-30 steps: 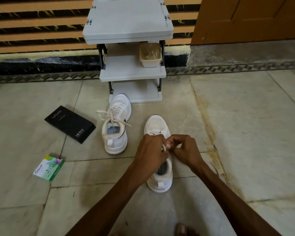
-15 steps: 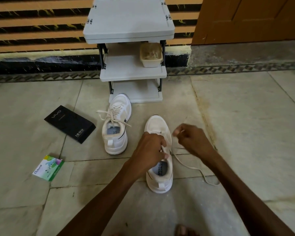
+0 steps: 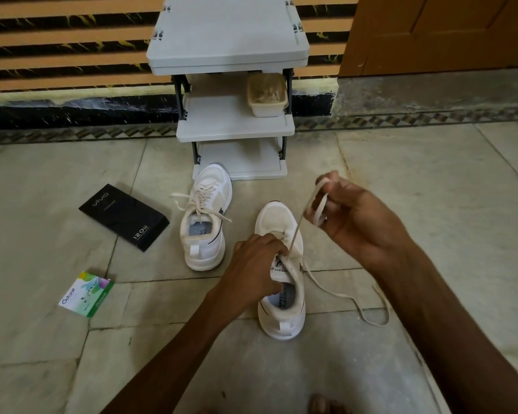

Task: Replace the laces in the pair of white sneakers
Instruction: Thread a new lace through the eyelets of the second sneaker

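Head view: you're early on. Your left grip (image 3: 257,259) holds the near sneaker (image 3: 281,312) by its tongue on the floor. Your right grip (image 3: 361,218) pinches its lace (image 3: 296,233), looped over the fingers and taut from the eyelets. The far sneaker (image 3: 205,234) is fully laced. Since half a second ago, your right grip has risen, drawing more lace out.
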The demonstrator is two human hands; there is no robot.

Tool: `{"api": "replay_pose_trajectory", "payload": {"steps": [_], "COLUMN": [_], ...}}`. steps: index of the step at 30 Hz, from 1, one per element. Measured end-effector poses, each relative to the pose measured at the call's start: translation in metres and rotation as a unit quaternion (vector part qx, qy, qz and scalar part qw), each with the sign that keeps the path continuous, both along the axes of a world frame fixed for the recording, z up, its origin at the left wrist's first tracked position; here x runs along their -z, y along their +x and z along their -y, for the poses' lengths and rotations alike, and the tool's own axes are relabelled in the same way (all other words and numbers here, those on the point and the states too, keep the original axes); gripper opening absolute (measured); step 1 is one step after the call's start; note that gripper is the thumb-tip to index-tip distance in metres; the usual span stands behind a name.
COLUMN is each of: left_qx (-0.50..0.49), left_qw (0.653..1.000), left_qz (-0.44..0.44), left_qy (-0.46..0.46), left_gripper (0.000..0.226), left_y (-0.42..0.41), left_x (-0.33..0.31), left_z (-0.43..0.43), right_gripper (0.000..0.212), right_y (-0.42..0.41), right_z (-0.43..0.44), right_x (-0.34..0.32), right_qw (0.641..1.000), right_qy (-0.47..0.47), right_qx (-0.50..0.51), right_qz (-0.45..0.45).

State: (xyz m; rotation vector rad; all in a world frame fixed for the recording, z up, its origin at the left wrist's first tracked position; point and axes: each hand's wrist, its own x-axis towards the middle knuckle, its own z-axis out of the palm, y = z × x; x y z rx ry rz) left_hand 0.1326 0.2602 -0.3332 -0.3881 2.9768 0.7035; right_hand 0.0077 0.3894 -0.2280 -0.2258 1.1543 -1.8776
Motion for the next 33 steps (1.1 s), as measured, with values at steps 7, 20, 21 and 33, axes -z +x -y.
{"api": "replay_pose_trajectory", "payload": {"steps": [7, 20, 21, 33], "left_qx": [0.001, -0.152, -0.161, -0.199], "left_qw": [0.998, 0.964, 0.961, 0.951], "left_qz": [-0.028, -0.092, -0.098, -0.153], "left_qy": [0.056, 0.2, 0.2, 0.179], "left_gripper": [0.064, 0.057, 0.054, 0.027], "left_y": [0.001, 0.013, 0.014, 0.018], "left_x": [0.006, 0.008, 0.007, 0.008], "left_z": [0.001, 0.007, 0.005, -0.005], "right_gripper": [0.02, 0.033, 0.034, 0.007], "right_y": [0.011, -0.005, -0.002, -0.002], "right_z": [-0.003, -0.022, -0.023, -0.015], "right_x": [-0.042, 0.057, 0.064, 0.089], "right_qw": [0.99, 0.7, 0.604, 0.708], "right_qy": [-0.128, 0.574, 0.614, 0.454], "right_qx": [-0.013, -0.129, -0.241, -0.177], "right_qz": [0.061, -0.405, -0.447, -0.512]}}
